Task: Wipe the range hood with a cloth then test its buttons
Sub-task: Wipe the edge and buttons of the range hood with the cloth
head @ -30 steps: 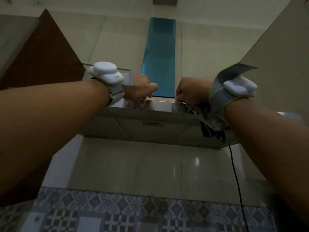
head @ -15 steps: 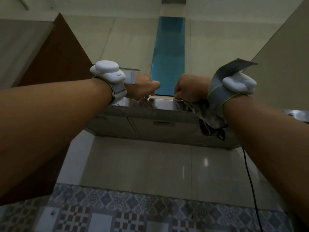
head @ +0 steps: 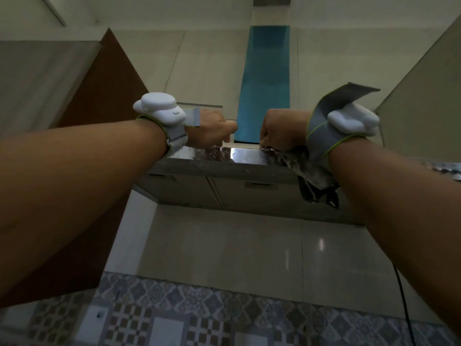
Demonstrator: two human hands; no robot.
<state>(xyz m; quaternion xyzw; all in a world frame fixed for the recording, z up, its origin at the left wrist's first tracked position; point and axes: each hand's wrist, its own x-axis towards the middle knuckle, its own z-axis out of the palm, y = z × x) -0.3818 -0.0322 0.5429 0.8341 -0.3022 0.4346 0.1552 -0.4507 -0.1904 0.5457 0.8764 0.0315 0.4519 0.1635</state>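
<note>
Right hand (head: pixel 283 131) grips cloth (head: pixel 311 176) on hood (head: pixel 224 168) top front edge, right of centre; cloth tail hangs over the front. Left hand (head: pixel 209 129) fisted, thumb out, on hood top, left of centre, holding nothing visible.

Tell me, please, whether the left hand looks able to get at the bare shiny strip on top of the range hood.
Probably yes: the left hand sits at the top edge of the range hood, the shiny strip beside it lies bare, and the right hand with the cloth is further along.
</note>
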